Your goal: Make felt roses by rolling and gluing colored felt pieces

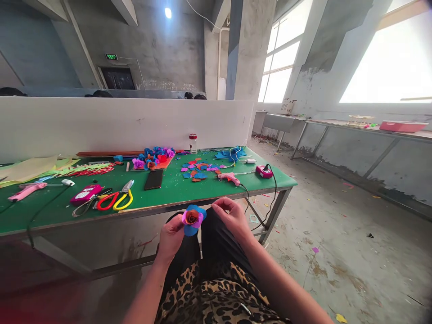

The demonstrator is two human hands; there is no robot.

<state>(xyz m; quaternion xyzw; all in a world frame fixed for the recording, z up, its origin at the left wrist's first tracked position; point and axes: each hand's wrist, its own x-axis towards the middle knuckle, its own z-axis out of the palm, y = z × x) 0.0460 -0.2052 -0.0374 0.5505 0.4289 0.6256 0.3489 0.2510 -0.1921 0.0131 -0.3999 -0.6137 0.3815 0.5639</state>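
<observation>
My left hand (171, 238) pinches a paper flower (192, 219) above my lap. Its centre is brown, with purple and blue petals around it. Just right of the flower, my right hand (233, 220) is closed in a pinch; anything between its fingertips is too small to make out. Past the right hand, on the green table, lies a pink glue gun (229, 178) with a dark cord. Loose petals (199, 170) in blue, purple and orange are scattered behind it. Several finished flowers (153, 157) sit in a pile further left.
On the table are a black phone (154, 179), scissors (107, 201), yellow-handled pliers (124, 198), a second pink glue gun (29, 191), a jar (193, 143), and a magenta power box (264, 171). A white partition (135, 123) stands behind. Cords hang over the table's front edge.
</observation>
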